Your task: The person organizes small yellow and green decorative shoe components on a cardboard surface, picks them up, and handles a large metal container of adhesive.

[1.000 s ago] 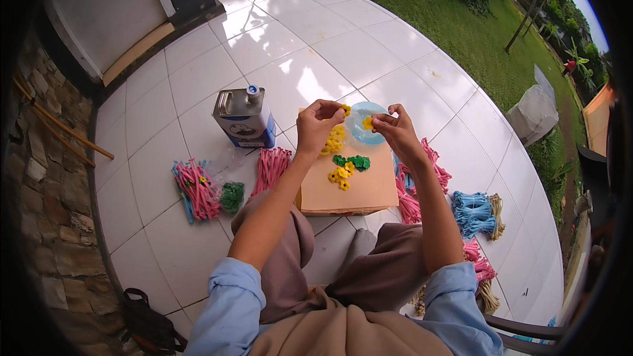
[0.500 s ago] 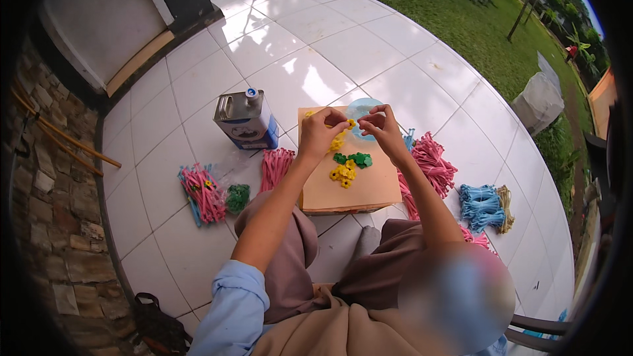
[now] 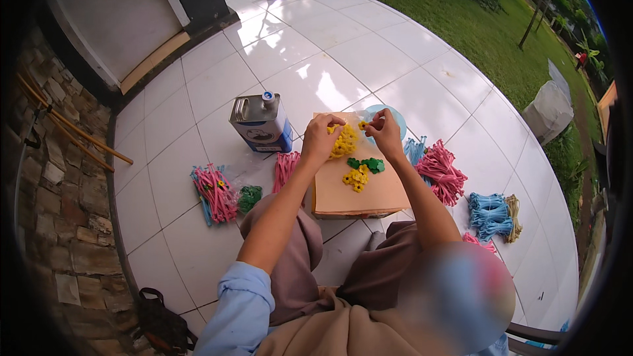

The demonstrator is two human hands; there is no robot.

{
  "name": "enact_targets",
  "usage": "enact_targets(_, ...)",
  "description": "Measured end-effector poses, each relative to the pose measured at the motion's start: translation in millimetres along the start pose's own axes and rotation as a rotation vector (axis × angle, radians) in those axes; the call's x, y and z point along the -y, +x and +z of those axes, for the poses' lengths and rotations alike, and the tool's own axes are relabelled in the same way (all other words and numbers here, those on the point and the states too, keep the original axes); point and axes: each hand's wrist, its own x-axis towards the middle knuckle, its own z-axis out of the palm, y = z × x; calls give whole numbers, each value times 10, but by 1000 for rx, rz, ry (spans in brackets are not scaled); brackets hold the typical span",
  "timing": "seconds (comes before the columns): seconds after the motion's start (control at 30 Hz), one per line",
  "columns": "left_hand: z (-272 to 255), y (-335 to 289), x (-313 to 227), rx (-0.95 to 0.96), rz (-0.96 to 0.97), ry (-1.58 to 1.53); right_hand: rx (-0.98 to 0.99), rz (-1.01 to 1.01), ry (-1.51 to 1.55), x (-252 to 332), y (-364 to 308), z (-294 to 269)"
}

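Note:
My right hand (image 3: 384,135) pinches a small yellow plastic flower (image 3: 362,125) with a dark centre between thumb and fingertips. Left of it, my left hand (image 3: 319,141) has its thumb and fingers drawn together beside a pile of yellow flowers (image 3: 343,143); whatever the fingertips hold is too small to make out. Both hands are over a cardboard box (image 3: 359,199) with a flat tan top. Nearer me on that top lie green leaf-like pieces (image 3: 366,165) and a smaller cluster of yellow flowers (image 3: 356,178). Behind my right hand is a light blue round dish (image 3: 395,117), partly covered.
A blue and silver metal can (image 3: 261,124) stands left of the box. Bundles of pink (image 3: 442,173) and blue strips (image 3: 489,216) lie to the right. More pink strips (image 3: 216,194) and a green bundle (image 3: 250,198) lie left. A stone wall (image 3: 72,237) borders the tiles.
The yellow flower was at my left fingertips and is now in my right hand's pinch. My left hand has drawn away toward the yellow pile. The whole view has shifted slightly.

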Motion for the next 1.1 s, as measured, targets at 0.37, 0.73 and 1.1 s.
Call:
enact_targets(0.37, -8, -80, -3, 41, 58, 270, 69, -73, -136, -20, -113, -47)
enact_targets(0.73, 102, 47, -43, 16, 64, 347, 124, -321, -294, 264, -131, 47)
enact_targets(1.1, -1621, -273, -114, -281, 271, 217, 64, -646, -244, 1258, -243, 1183)
